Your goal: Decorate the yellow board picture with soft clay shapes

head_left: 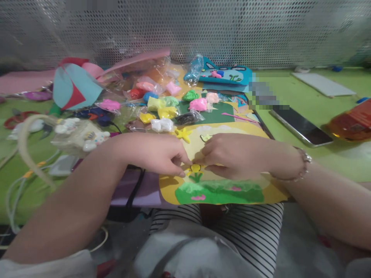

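Note:
A yellow card picture (168, 189) lies in front of me, with a green modelling-clay strip of grass (220, 194) along its lower edge. Above the grass is a small yellow clay flower (196, 168) with a dark outline and a green stem. My left hand (162, 154) has its thumb and index finger closed in at the flower's left side. From the right, my right hand (226, 154) bends its fingers onto the flower's upper right edge, fingertips pinched close. A yellow clay star (183, 134) sits above my left hand. The fingers partly cover the flower's petals.
Several bagged clay lumps (162, 106) lie behind the picture. On the right are a phone (301, 125) and an orange bottle (352, 121). A decorated pale box (75, 135), white cables (17, 193) and red-handled scissors (20, 119) are on the left.

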Available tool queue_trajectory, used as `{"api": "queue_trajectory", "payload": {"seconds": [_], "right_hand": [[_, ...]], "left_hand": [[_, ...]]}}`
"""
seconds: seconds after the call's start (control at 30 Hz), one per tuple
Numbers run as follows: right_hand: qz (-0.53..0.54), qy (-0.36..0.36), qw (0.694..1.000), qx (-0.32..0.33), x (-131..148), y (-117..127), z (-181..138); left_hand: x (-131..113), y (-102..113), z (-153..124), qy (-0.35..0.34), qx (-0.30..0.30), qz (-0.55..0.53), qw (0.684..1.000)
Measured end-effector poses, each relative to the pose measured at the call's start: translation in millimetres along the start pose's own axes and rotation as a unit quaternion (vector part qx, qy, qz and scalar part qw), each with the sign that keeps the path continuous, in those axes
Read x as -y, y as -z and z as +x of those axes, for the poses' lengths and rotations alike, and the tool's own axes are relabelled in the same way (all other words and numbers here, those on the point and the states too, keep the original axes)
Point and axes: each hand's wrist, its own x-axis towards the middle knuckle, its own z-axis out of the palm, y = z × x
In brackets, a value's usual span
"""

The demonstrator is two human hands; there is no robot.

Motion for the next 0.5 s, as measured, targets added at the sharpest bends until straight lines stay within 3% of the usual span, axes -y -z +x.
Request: {"api": "queue_trajectory", "payload": {"seconds": [0.2,0.5], "right_hand": [[-0.091,0.004,0.996,-0.02,4,-5,0],[-0.153,0.004,0.988,-0.022,7,-6,2]], "left_hand": [[-9,-5,-5,0.024,0.031,0.024,0.999],[-20,-9,-12,0.056,0.019,0.065,0.996]]}}
